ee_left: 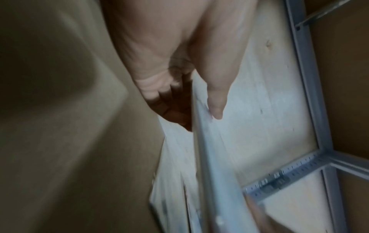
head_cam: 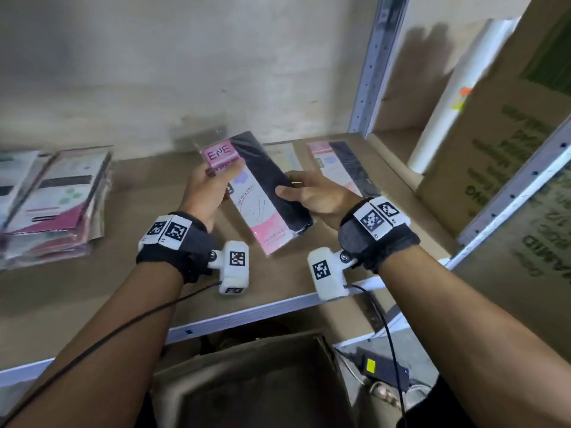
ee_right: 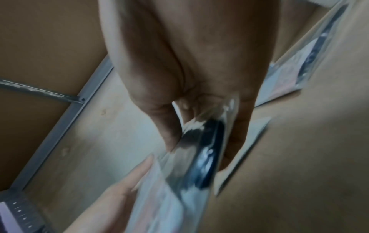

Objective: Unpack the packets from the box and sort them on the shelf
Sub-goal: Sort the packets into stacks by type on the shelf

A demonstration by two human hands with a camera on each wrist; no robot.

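On the shelf [head_cam: 77, 304], far left, sits a stack of packets [head_cam: 58, 208], flat in clear wrap, w/ pink, white and black cards; print there too blurred to read.

Moving right, the left hand [head_cam: 205, 193] grips the top-left edge of the held packet [head_cam: 259, 193], thumb over the pink label, fingers curled behind. In the left wrist view the thumb lies on the packet face and the fingers sit under it. The packet is held above the shelf board, tilted, approx. mid-shelf, not touching it. Its pink header reads "ENE"; lower down, small script along the white strip looks like "variety color", and the pink foot has a line that is not legible. Left half is a white and pink card w/ a pale lilac shape; right half is black fabric, all inside a glossy clear sleeve.

The right hand [head_cam: 312, 196] holds the packet's right edge, thumb on the black side, fingers wrapped under. The right wrist view shows the shiny sleeve pinched btwn thumb and fingers.

Behind the hands, two more packets [head_cam: 340, 165] lie flat on the shelf, one pale, one pink and black like the held one.

Far right, cardboard cartons [head_cam: 494, 149] w/ green print, blurred. Below the shelf edge, an open box [head_cam: 247, 381].
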